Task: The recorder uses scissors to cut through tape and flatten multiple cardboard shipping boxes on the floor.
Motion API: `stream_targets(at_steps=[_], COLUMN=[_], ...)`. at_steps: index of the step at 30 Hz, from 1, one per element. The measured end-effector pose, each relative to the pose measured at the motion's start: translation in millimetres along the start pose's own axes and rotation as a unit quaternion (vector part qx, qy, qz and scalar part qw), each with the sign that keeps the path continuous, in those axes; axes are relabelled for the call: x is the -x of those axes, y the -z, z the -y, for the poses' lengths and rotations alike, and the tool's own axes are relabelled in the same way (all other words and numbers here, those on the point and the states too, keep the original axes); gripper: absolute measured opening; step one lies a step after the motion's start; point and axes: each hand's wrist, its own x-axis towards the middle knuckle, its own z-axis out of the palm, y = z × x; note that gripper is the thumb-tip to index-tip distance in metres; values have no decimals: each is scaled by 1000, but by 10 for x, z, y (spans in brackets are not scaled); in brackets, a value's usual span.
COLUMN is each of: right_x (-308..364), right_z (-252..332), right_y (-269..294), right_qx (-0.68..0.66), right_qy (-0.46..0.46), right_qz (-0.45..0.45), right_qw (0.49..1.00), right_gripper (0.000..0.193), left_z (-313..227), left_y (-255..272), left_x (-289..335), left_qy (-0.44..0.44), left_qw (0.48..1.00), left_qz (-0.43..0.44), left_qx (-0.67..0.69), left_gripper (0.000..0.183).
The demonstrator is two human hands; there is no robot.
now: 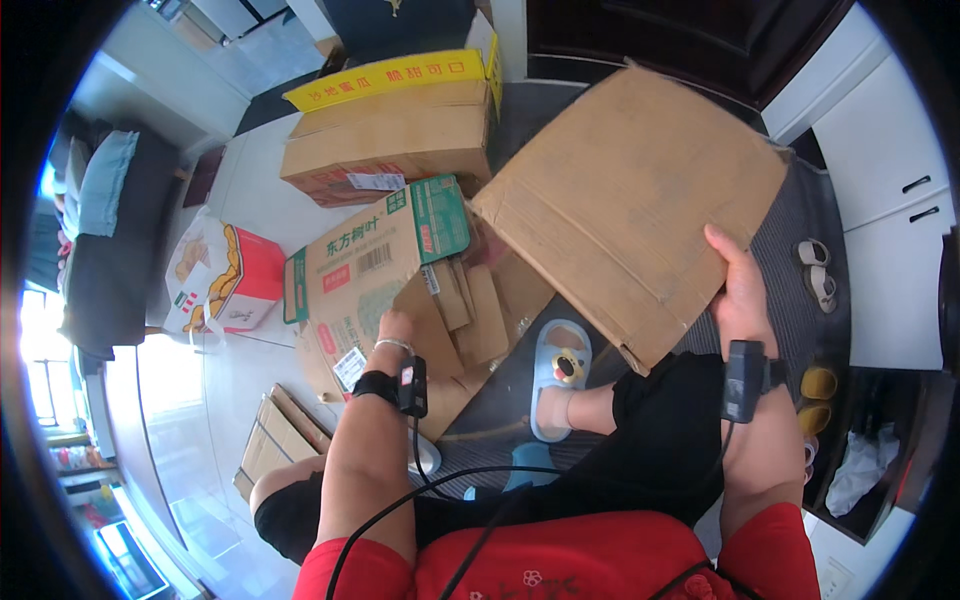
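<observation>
My right hand (740,285) grips the near right edge of a flattened brown cardboard box (630,200), thumb on top and the other fingers hidden beneath. That flat sheet is held up at a tilt on the right. My left hand (396,326) is closed at a flap of a printed cardboard box (350,250) with green corners, lying partly opened on the floor. The left fingertips are partly hidden. Several brown cardboard pieces (470,310) lie in and over that box, just right of my left hand.
Behind stands a brown carton (390,130) with a yellow flap. A red and white food bucket (245,275) in a plastic bag sits at left. Folded cardboard (275,440) lies by my left knee. Sandals (818,275) and a white cabinet (890,260) are at right.
</observation>
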Motion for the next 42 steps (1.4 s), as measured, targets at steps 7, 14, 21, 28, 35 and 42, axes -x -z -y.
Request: stream_targets(at_steps=[7,14,21,28,35,42], right_x=[155,345,344,213,70,-10], right_z=[-454,-887,-1277,-1362,-1561,-1615], right_y=[-166,-516,-761,-677,-677,-614], right_qx=[90,99,39,-42,-9,59], right_qy=[-39,-30,-10,-123,-69,0], right_qz=[44,44,7,31,-5,-23], right_qw=[994,994,999,991,998,998], right_gripper=[43,40,40,37,41,43], left_z=[253,467,537,647,757,649], left_y=[478,628,676,369,286,655], left_x=[193,363,500,448,316,501], left_qy=[-1,37,-4,-23,-7,166], left_qw=[981,976,985,961,726,624], left_qz=[-47,-52,-73,-177,-50,-52], left_qx=[189,209,156,210,685,762], left_gripper=[22,41,59,32,30,14])
